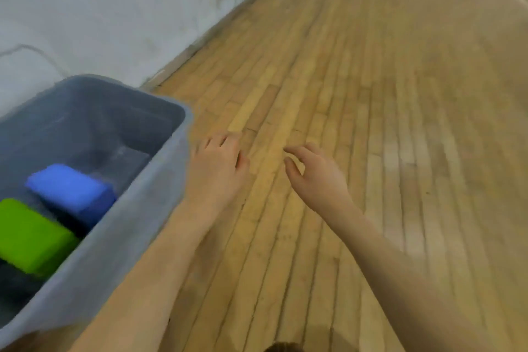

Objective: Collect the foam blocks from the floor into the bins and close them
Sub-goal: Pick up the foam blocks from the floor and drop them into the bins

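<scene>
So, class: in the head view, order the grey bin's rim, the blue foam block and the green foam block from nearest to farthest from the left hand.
From the left hand:
1. Grey bin rim, just beside it on its left.
2. Blue foam block, inside the bin.
3. Green foam block, inside, farther left.

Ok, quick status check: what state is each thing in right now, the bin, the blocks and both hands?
Grey bin: open, no lid on it, standing on the floor by the wall.
Blue foam block: inside the bin.
Green foam block: inside the bin, beside the blue one.
Left hand: empty, fingers loosely curled, next to the bin's rim.
Right hand: empty, fingers relaxed, over bare floor.
</scene>
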The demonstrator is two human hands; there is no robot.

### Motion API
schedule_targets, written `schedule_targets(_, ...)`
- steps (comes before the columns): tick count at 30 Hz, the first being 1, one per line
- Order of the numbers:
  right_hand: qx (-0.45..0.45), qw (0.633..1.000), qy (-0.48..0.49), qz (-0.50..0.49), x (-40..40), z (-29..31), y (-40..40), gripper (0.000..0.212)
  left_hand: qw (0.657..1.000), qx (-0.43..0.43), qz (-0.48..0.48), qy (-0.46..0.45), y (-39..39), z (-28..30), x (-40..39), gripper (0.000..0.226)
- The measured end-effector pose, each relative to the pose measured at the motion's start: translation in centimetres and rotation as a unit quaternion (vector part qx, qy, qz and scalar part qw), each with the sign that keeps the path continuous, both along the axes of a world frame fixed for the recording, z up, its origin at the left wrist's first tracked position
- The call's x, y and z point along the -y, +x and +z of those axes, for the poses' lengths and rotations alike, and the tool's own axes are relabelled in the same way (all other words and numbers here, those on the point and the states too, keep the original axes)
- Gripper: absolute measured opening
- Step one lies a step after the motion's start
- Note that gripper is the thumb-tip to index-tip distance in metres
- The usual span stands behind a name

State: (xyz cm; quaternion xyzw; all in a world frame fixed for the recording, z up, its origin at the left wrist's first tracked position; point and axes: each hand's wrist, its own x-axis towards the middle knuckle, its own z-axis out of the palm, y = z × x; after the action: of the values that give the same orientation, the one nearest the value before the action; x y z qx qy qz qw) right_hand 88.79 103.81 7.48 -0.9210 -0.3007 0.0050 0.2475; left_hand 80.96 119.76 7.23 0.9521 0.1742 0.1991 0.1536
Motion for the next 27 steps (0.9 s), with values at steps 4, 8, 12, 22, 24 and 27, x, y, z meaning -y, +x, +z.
schedule_targets(4,-0.002,0.985,-0.004,-0.170,16.0,0.8,2.0,0.033,0.983,0.001,-0.174,-0.057,7.2,-0.1,13.9,0.038)
schedule_targets(8,0.019,0.944,0.020,-0.330,32.8,0.1,-1.0,0.030,0.938,-0.005,-0.337,-0.075,8.9,0.0,31.2,0.037)
schedule_targets(12,0.028,0.885,0.018,-0.465,48.9,-1.7,-8.6,0.028,0.874,-0.051,-0.481,-0.036,5.9,-1.4,48.8,0.037)
schedule_targets(22,-0.008,0.711,0.002,-0.703,78.9,-11.1,-36.0,0.036,0.708,-0.104,-0.697,-0.049,-13.6,-9.3,83.6,0.039)
schedule_targets(24,-0.030,0.689,0.008,-0.724,82.9,-14.0,-39.2,0.040,0.699,-0.134,-0.701,-0.041,-16.3,-11.9,88.3,0.041)
schedule_targets(27,-0.070,0.673,-0.003,-0.736,87.8,-18.4,-41.9,0.046,0.704,-0.178,-0.688,-0.016,-19.0,-15.8,94.0,0.050)
